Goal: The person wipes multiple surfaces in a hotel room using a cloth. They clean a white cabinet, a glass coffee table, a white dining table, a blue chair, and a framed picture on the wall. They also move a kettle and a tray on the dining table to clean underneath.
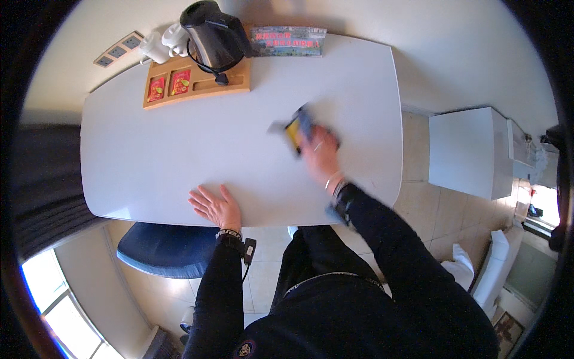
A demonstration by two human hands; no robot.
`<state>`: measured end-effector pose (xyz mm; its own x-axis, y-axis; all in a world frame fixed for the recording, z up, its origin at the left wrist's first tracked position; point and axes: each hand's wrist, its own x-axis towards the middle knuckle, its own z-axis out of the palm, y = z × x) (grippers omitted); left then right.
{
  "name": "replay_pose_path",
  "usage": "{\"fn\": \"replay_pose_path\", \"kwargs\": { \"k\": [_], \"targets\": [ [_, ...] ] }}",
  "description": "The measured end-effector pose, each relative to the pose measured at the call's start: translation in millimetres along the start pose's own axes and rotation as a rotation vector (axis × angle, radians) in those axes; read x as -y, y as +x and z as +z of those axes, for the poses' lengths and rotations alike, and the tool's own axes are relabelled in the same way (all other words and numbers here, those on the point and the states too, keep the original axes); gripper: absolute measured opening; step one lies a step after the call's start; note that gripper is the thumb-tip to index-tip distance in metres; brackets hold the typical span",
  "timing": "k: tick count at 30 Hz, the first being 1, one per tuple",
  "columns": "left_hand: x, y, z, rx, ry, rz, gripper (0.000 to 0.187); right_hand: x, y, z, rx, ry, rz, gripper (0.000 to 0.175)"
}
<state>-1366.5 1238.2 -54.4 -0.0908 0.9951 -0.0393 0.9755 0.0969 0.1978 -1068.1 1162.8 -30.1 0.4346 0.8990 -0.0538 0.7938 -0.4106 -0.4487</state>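
Note:
My right hand (320, 152) is closed around a dark blue and yellow cloth-like item (293, 131), pressed on or just over the white tabletop (179, 143). Both the hand and the item are blurred, so the item's exact kind cannot be told. Near the table's front edge, my left hand (218, 208) lies flat on the white surface, palm down, fingers spread, with nothing in it. Bands circle both wrists, and a small black device with a cable hangs by the left one.
At the back left, a wooden tray (219, 88) bears an electric kettle (215, 42), white lidded mugs (154, 47) and red sachets (180, 82). A printed card (289, 41) stands beside it. A blue-seated chair (166, 251) is tucked by the front edge; a white cabinet (462, 152) is at right.

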Motion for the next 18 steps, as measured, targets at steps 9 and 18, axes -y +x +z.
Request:
{"fn": "replay_pose_path", "kwargs": {
  "k": [9,18],
  "targets": [
    [-0.6,0.1,0.4,0.006,0.12,0.002,0.079,-18.9,78.2,21.3,-0.148,0.101,-0.346,0.052],
    [-0.3,-0.1,-0.2,0.039,0.097,-0.006,0.08,58.2,78.1,21.5,0.079,0.0,-0.505,0.049]
  ]
}}
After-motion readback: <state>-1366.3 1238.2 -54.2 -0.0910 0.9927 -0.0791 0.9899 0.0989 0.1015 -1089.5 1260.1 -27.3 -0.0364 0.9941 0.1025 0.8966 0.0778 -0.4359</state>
